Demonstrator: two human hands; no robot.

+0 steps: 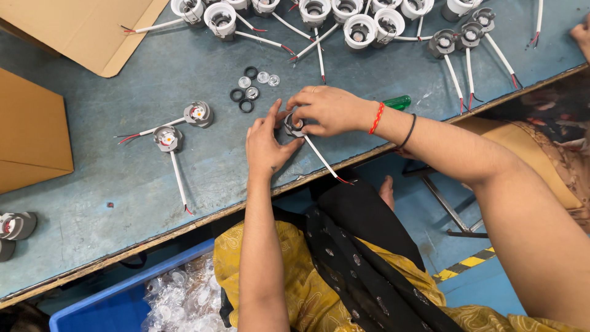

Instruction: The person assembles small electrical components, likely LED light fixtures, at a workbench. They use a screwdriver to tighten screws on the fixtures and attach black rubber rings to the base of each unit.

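both hands' (265,144) (329,109) grip clamps lamp housing (294,126), wire (321,158) trailing toward table edge (184,226).

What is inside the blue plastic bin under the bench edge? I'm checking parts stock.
The blue plastic bin holds a heap of small clear plastic lenses in clear bags. The yellow garment and frame edge hide its right side and bottom.

On the bench (123,184) lie cardboard (80,27), two wired lamps (182,126), loose rings and lenses (252,86) (small, black and clear), a green screwdriver (398,102), with a blue bin (117,301) below.
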